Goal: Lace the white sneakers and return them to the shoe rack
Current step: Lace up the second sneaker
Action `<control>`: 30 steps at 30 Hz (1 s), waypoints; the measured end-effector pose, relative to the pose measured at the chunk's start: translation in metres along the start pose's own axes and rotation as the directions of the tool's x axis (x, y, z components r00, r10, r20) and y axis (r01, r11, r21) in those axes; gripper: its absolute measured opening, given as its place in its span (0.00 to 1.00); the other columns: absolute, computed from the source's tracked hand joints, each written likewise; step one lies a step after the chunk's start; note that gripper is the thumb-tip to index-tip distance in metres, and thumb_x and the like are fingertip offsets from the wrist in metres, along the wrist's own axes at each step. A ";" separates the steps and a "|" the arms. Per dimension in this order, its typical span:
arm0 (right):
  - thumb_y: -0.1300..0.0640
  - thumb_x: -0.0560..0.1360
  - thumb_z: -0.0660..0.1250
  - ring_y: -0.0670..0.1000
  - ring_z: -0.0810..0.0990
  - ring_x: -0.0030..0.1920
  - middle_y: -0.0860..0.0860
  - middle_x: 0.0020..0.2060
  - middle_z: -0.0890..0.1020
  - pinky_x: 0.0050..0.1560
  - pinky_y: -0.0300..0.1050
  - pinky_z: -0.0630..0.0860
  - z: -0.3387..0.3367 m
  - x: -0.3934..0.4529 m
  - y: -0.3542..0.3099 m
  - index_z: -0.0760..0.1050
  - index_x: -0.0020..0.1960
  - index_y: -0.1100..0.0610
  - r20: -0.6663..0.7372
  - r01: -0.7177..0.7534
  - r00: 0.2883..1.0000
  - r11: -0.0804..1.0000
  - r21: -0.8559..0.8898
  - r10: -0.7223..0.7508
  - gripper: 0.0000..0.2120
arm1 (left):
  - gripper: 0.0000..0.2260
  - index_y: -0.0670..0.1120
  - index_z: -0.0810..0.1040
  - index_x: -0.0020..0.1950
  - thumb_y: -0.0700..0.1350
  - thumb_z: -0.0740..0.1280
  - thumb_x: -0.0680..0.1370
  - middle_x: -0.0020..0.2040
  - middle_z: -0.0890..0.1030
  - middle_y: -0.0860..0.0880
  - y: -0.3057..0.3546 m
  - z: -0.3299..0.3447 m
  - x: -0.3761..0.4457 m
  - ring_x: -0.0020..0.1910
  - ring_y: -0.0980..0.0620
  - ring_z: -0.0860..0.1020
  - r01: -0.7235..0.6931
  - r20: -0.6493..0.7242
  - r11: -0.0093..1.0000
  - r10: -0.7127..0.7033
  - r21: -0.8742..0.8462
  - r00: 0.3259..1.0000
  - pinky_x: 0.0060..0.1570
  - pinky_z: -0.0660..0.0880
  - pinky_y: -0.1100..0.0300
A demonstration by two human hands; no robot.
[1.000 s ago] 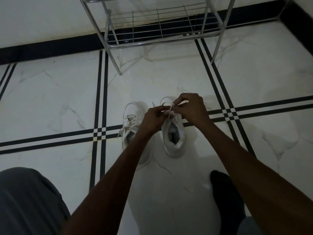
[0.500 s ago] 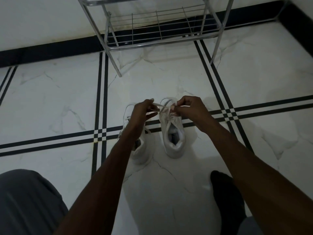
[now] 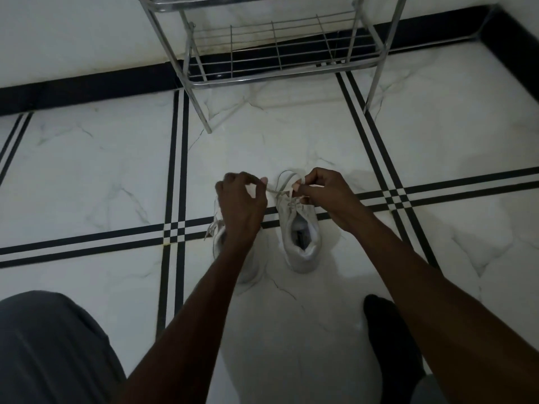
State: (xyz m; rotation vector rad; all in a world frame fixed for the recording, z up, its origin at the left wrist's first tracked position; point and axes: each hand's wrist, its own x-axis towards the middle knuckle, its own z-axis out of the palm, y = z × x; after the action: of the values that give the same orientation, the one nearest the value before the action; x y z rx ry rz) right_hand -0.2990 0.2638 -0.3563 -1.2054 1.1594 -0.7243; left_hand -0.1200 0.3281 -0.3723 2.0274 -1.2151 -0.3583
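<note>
Both hands work above the right-hand sneaker (image 3: 300, 228), and they stand wider apart than a second ago, when they were bunched together over its tongue. Since then the left hand (image 3: 240, 202) has swung out to the left, so that it now hangs over the other sneaker (image 3: 233, 252) and covers most of it; its fingers are curled closed with a strand of white lace (image 3: 280, 189) pinched at the fingertips. The right hand (image 3: 326, 191) has shifted only a little; it is closed on the other end of the lace, thumb and forefinger nipped together just above the shoe's eyelets. Between the two hands the lace is drawn out into a thin line, with a loop arching up beyond it, where before it was hidden under the knuckles.

The right-hand sneaker stands upright on the marble floor (image 3: 291, 147), toe pointing away from the person, its dark opening facing up and its heel nearest the camera. Its upper is plain white and the lace crosses near the top. The second sneaker lies just beside it to the left, partly under the left forearm, with loose lace ends trailing off its left side. Both shoes sit near the crossing black tile lines, well apart from the metal shoe rack (image 3: 277, 53) against the wall.
</note>
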 end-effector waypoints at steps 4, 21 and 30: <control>0.63 0.73 0.75 0.61 0.86 0.46 0.65 0.48 0.85 0.46 0.48 0.85 0.001 0.002 0.000 0.77 0.51 0.71 0.001 -0.004 1.000 0.999 -0.037 0.004 0.13 | 0.30 0.45 0.88 0.44 0.70 0.62 0.77 0.40 0.88 0.45 0.013 0.023 -0.019 0.43 0.46 0.87 0.333 0.295 0.913 -0.259 -0.237 0.920 0.47 0.85 0.44; 0.50 0.78 0.70 0.49 0.81 0.36 0.60 0.44 0.85 0.40 0.46 0.79 -0.001 0.000 0.034 0.76 0.57 0.64 -0.116 -0.257 0.961 0.966 -0.035 0.251 0.18 | 0.17 0.40 0.82 0.52 0.54 0.65 0.84 0.47 0.85 0.42 0.002 0.040 -0.029 0.43 0.48 0.82 0.631 0.405 0.493 -0.493 -0.599 0.770 0.42 0.82 0.54; 0.54 0.74 0.75 0.57 0.86 0.42 0.64 0.41 0.84 0.53 0.61 0.83 -0.012 -0.007 0.033 0.76 0.45 0.68 -0.007 -0.114 0.993 0.970 -0.213 0.115 0.16 | 0.14 0.41 0.82 0.42 0.51 0.76 0.77 0.38 0.83 0.45 -0.005 0.050 -0.028 0.38 0.51 0.80 0.474 0.389 0.749 -0.309 -0.462 0.868 0.40 0.76 0.58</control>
State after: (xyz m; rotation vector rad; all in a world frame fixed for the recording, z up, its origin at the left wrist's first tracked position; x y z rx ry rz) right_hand -0.3168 0.2750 -0.3855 -1.3044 1.3165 -0.5189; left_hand -0.1599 0.3310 -0.4140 1.7316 -0.6959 -1.1191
